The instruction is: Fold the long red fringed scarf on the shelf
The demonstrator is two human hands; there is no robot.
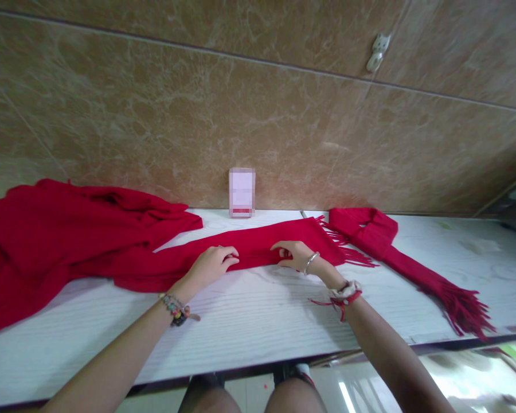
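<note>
- While the red scarf [258, 244] is lying lengthwise on the white table [249, 321], both hands are working along its near edge, roughly midway between the cloth heap [69, 229] and the fringe [356, 256].
- The left hand [210, 265] is curving over the edge with thumb and fingers narrowly apart; whether it is pinching cloth, I cannot tell.
- The right hand [296, 254] is bending its fingers over the same edge, its gap also narrow; whether it is gripping any layer, I cannot tell either.
- Since the hands are resting apart with a stretch of scarf running between them, matched light pressure on both sides is probably what is guarding that stretch against wrinkles.
- Fingertips that are following the edge, rather than digging into the middle, are likely disturbing the layers less.
- The left end is running into the heap, so a hard pull to the right is risking dragging loose cloth along.
- The fringe is spreading close to the second scarf [380, 241], so gentle handling there is lowering the chance of tangled strands.
- The loose red cord [322, 302] on the right wrist is hanging near the work and is calling for care against snagging.
</note>
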